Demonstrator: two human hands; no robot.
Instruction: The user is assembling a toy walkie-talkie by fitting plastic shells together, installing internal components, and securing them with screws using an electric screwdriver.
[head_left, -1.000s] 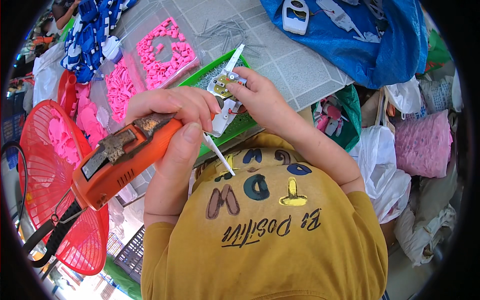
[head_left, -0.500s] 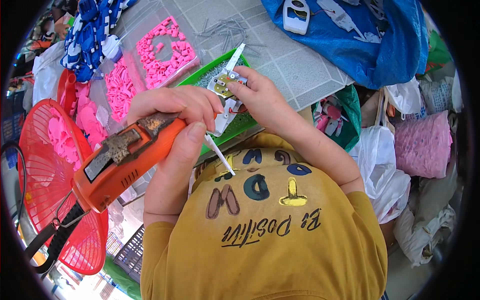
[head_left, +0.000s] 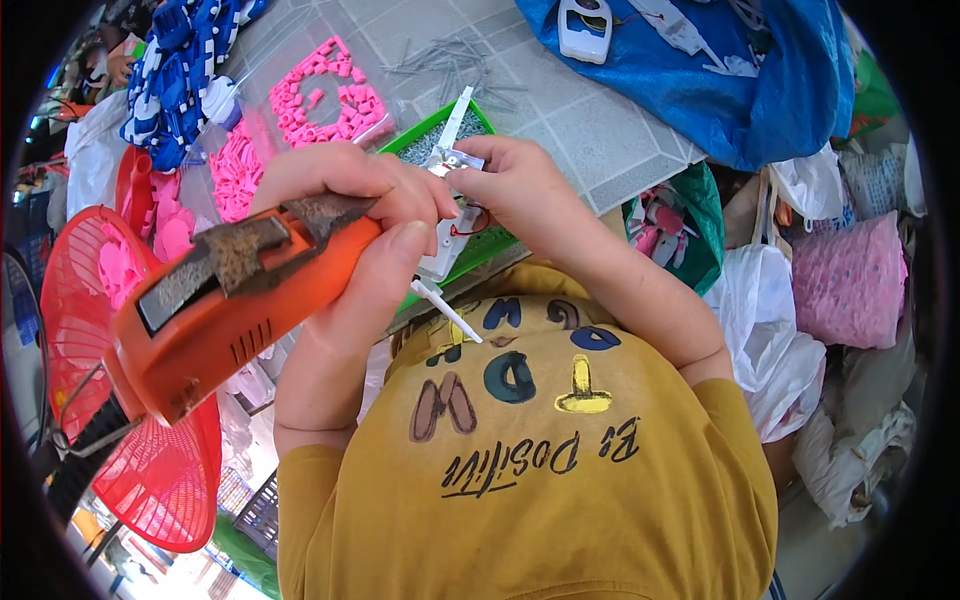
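Observation:
My left hand (head_left: 355,205) is wrapped round an orange electric screwdriver (head_left: 250,310) with rusty metal pieces on its body; the fingers hide its front end. My right hand (head_left: 515,190) pinches a white plastic housing (head_left: 442,255), with a narrow white strip pointing away from me and a red wire at its side. Both hands meet over this housing, so much of its middle is hidden. Beneath lies a green tray (head_left: 478,262) with many small metal screws (head_left: 422,148). A thin white rod (head_left: 448,310) sticks out from the housing's near end toward the yellow shirt.
Pink small parts (head_left: 335,95) fill a clear box beyond my left hand. Long metal pins (head_left: 440,65) lie on the grey tabletop (head_left: 590,130). At far right spreads a blue bag (head_left: 690,110) with white housings. A red fan guard (head_left: 160,480) stands at left.
The screwdriver's rear end has swung left and nearer. My left hand has shifted slightly up and right over the housing, and the yellowish plate seen there before is now mostly hidden.

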